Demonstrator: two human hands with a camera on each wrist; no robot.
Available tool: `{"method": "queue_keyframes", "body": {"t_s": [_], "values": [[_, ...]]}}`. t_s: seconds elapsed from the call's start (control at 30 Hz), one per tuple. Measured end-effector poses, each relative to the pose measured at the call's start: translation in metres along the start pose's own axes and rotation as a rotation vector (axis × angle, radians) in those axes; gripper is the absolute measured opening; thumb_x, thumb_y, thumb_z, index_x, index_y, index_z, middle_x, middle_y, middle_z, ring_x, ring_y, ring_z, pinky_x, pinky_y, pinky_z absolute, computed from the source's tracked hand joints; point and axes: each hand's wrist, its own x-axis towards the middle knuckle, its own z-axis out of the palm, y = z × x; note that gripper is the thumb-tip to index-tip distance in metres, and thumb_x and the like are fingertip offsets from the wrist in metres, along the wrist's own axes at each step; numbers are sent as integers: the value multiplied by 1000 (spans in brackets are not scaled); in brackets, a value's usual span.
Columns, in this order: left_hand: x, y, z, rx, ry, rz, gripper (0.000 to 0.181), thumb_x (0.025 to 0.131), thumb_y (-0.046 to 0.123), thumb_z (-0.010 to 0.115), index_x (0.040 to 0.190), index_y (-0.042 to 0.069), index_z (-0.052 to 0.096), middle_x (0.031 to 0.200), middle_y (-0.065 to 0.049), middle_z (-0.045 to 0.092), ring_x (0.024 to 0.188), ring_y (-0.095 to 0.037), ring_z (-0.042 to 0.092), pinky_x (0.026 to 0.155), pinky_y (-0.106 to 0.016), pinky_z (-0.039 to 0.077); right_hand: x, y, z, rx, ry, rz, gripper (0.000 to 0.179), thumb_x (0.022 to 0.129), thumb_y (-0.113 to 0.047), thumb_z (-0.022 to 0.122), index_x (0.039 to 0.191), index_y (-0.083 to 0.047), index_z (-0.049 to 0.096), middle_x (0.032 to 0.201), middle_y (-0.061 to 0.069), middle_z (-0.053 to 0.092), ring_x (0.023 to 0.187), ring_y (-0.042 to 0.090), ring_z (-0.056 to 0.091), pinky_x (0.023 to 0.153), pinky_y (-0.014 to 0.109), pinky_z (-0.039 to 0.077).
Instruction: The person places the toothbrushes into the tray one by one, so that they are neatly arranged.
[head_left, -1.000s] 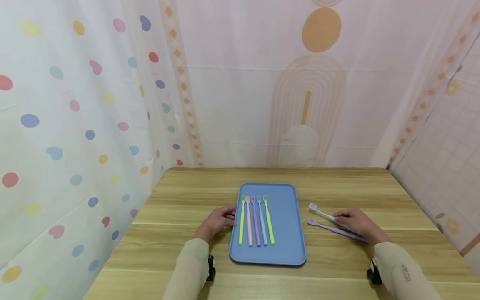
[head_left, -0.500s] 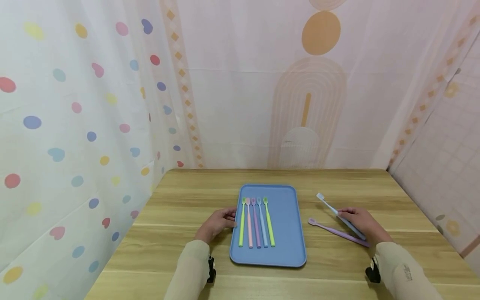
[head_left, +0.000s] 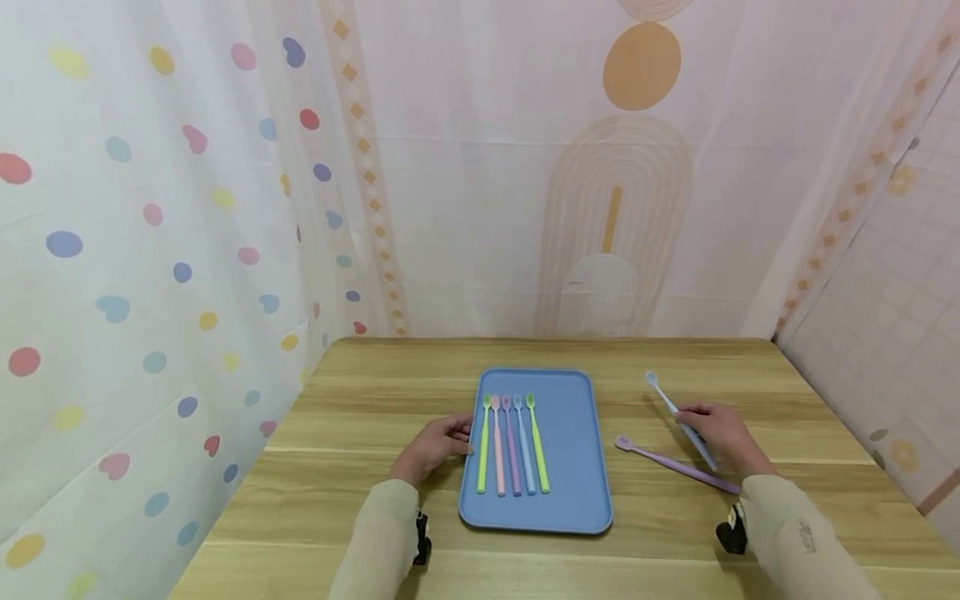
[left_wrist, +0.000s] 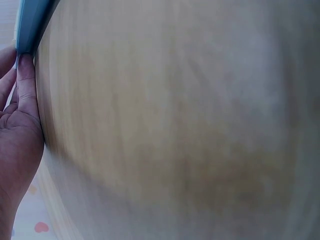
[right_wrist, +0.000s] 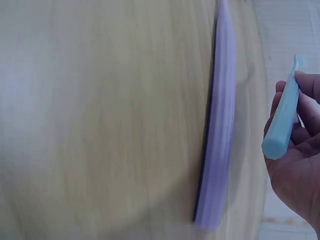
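Observation:
My right hand (head_left: 722,435) pinches a light blue toothbrush (right_wrist: 284,117) between thumb and fingers, its head pointing away and slightly left. Below it on the table lies a purple toothbrush (head_left: 675,463), seen large in the right wrist view. At the left side of a blue tray (head_left: 573,450), my left hand (head_left: 437,443) holds the rim between thumb and fingers. Several toothbrushes stand side by side on the tray's left half, heads at the far end: yellow-green (head_left: 483,450), pink (head_left: 498,450), purple (head_left: 513,450), light blue (head_left: 527,450) and another yellow-green one (head_left: 539,450).
The wooden table (head_left: 360,375) reaches back to a patterned curtain (head_left: 465,208). On the left hangs a dotted curtain (head_left: 150,250), and a pale patterned one (head_left: 892,292) is at the right. Bare wood lies between the tray and the loose purple toothbrush.
My right hand has raised the light blue toothbrush off the table beside the purple one and turned it so its head points farther away. The left hand and tray stay put.

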Motion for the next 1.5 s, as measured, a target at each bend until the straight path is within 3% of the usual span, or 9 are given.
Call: {"method": "queue_keyframes", "body": {"t_s": [0.27, 0.53, 0.77, 1.17, 1.5], "values": [[0, -2, 0, 6, -5, 3, 54, 84, -12, 68, 136, -6, 56, 114, -14, 61, 100, -25, 56, 89, -35, 50, 2, -14, 13, 170, 29, 47, 42, 94, -15, 63, 125, 13, 60, 92, 5, 68, 76, 10, 57, 65, 25, 50], [2, -1, -2, 8, -24, 0, 55, 85, -10, 69, 138, -6, 54, 116, -15, 60, 103, -25, 55, 92, -36, 48, 5, -27, 29, 297, 44, 94, 43, 95, -12, 59, 131, 12, 56, 106, 15, 67, 77, 9, 59, 66, 24, 52], [2, 0, -1, -8, -8, -11, 54, 84, -11, 68, 136, -6, 55, 115, -14, 61, 101, -24, 56, 91, -36, 48, 8, -37, 44, 386, 58, 123, 43, 95, -11, 59, 131, 12, 55, 90, 4, 67, 71, 9, 58, 64, 24, 53], [1, -1, 0, -9, 3, -9, 53, 84, -13, 68, 135, -6, 56, 114, -14, 61, 101, -25, 56, 90, -37, 49, 6, -51, 71, 434, 51, 103, 40, 96, -9, 57, 131, 10, 55, 95, 9, 63, 73, 13, 59, 66, 25, 52], [3, -3, 1, -16, 5, -4, 53, 84, -13, 68, 135, -7, 56, 114, -14, 61, 100, -25, 56, 89, -35, 50, 3, -70, 90, 463, 37, 144, 40, 94, -10, 59, 131, 6, 57, 81, 3, 60, 67, 14, 53, 60, 28, 48]]}}
